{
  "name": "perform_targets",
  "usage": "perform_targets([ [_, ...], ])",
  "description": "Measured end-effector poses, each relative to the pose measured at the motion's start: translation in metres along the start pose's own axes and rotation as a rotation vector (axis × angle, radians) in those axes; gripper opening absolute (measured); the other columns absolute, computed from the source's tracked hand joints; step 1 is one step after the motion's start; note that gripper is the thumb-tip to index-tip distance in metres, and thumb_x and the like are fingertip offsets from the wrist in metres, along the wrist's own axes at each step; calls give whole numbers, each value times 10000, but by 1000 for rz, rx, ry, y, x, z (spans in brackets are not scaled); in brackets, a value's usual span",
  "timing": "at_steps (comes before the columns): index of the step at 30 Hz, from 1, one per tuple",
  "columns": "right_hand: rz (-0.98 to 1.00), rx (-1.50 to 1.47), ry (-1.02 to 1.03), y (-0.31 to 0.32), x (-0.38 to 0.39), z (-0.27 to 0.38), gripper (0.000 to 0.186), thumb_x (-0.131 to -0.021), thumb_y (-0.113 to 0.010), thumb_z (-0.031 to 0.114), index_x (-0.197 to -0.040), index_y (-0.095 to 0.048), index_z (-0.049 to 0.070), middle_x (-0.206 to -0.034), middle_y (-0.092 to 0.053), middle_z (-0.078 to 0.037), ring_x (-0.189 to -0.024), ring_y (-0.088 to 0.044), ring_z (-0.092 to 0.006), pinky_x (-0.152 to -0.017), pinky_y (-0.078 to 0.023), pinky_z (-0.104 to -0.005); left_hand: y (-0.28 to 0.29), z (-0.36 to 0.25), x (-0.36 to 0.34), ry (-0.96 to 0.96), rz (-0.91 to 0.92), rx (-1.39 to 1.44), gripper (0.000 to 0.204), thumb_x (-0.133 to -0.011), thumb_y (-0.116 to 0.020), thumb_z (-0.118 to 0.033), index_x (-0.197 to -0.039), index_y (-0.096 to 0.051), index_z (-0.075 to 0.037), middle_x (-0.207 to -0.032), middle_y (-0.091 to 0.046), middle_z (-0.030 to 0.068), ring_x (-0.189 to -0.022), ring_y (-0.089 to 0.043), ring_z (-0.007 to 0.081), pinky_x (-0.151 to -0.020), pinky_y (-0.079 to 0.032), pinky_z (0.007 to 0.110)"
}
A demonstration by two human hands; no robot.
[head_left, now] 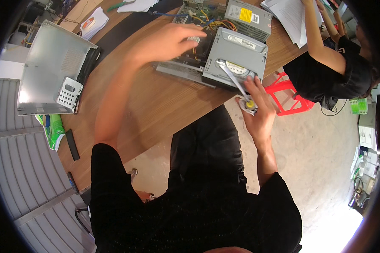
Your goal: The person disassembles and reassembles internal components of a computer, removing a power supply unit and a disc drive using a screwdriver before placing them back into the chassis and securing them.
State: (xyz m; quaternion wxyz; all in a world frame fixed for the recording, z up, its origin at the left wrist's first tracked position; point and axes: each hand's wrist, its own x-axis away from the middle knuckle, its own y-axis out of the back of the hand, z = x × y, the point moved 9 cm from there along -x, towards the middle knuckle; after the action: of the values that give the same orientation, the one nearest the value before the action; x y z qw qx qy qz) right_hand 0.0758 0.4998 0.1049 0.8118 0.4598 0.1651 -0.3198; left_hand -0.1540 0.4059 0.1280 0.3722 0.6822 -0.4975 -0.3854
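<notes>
Left hand: reaching in over the open computer case (189, 75) from the near edge of the desk (156, 107); left hand (166, 42) slightly blurred.
Left grip: thumb and forefinger parted, gap between; cannot tell whether the fingertips touch anything below.
Right hand: right hand (261, 110) at the near edge of the desk, beside the drive box.
Right grip: closed, thumb and fingers around the base of a white strip (233, 79) with a yellow round part; its kind unclear.
Strip: slants up and leftward, tip overlapping the drive in view; contact cannot be told.
Drive box: grey drive box (215, 50), labels on top, at the case's right end, close to the near edge of the desk.
Power box: metal power box (264, 28), yellow label, beyond the drive, toward the far edge; coloured wires (218, 24) bunched at its left.
Left end of desk: bare metal cover (44, 69) standing tilted; green packet (55, 128) and black bar (72, 144) by the left edge.
Far edge: tape roll (88, 22) on papers.
Far right: paper stack (289, 19), co-worker's arm (314, 33) beside it.
Floor: red stool (289, 110).
</notes>
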Motion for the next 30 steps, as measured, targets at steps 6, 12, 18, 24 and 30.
perform_targets([
  [6, -266, -391, -437, 17, 72, -49, 219, -862, -686, 32, -1063, -645, -44, -1184, -685, -173, -1042, -657, -193, -855, -508, -313, -44, -23, 31, -10, 96, 38, 542, -901, -679, -239, -1399, -511, -109, -1513, -401, 157, -1386, -395, 328, -1110, -373, 413],
  [12, -84, -684, -681, -35, 131, -50, 182, -850, -734, 74, -997, -662, -5, -810, -695, -58, -672, -618, -94, -630, -499, -251, -44, -23, 50, -51, -77, -40, 646, -808, -750, -128, -1407, -508, -133, -1506, -419, 107, -1404, -368, 297, -1138, -341, 411],
  [18, 296, -511, -258, -87, 144, -2, 218, -790, -788, 125, -960, -674, 49, -747, -667, -114, -648, -671, -242, -596, -517, -321, -29, -29, 70, 19, -177, 23, 405, -828, -729, -124, -1221, -644, -72, -1246, -605, 78, -1189, -547, 279, -1013, -429, 401],
  [24, 425, -543, -235, -113, 133, -4, 251, -800, -769, 171, -995, -673, 45, -761, -675, -128, -647, -671, -279, -603, -531, -344, -47, -32, 66, -25, -171, -55, 352, -855, -709, -154, -1191, -658, -64, -1181, -638, 94, -1108, -584, 284, -964, -438, 387],
  [30, 412, -583, -381, -114, 128, -24, 272, -815, -766, 190, -1012, -664, 33, -755, -681, -138, -609, -660, -265, -577, -519, -331, -42, -31, 66, -9, -194, -13, 278, -876, -689, -131, -1139, -681, -42, -1101, -680, 111, -1069, -610, 291, -935, -450, 370],
])
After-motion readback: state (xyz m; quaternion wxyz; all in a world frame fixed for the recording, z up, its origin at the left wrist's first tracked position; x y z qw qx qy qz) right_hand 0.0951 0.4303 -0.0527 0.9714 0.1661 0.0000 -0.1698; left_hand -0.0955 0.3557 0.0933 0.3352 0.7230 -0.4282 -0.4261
